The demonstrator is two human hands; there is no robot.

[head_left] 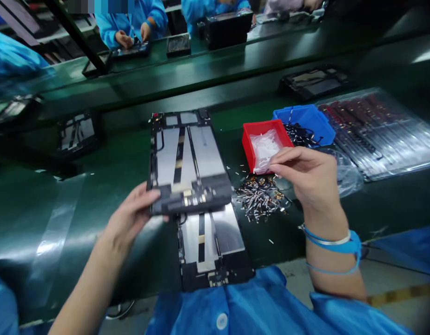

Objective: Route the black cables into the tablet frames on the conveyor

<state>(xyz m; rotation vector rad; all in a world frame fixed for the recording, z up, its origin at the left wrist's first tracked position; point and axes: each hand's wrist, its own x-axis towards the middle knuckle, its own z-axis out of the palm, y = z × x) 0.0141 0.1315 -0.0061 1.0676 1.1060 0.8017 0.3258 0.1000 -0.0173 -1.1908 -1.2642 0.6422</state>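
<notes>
My left hand (133, 218) grips the near left corner of an opened tablet chassis (187, 160) and holds it tilted above the green bench. A second chassis (209, 246) lies flat beneath it, at the bench's near edge. My right hand (305, 174) hovers with fingers pinched together at the front edge of a red bin (248, 142) that holds a clear plastic bag (264, 148). Whatever the fingertips pinch is too small to make out. A pile of small metal parts (259, 199) lies loose just below that hand.
A blue bin (310, 122) with dark parts stands behind the red one. A wrapped tray of strips (382, 128) lies at the right. More chassis (77, 132) sit on the belt at the left and back. People in blue coats (131, 23) work at the far side.
</notes>
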